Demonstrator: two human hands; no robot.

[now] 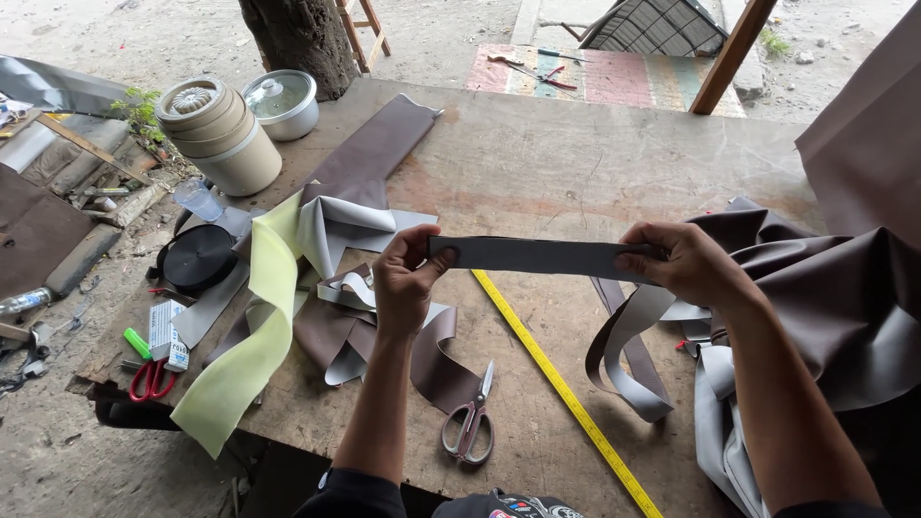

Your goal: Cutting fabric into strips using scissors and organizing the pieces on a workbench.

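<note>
Left hand (403, 278) and right hand (683, 264) each pinch an end of the grey strip (537, 256), stretched level across mid-frame above the table (576, 153).

One head-worn camera looks steeply down and forward, close above the wooden bench (537, 163), toward the tree trunk (297, 38) beyond it.
</note>
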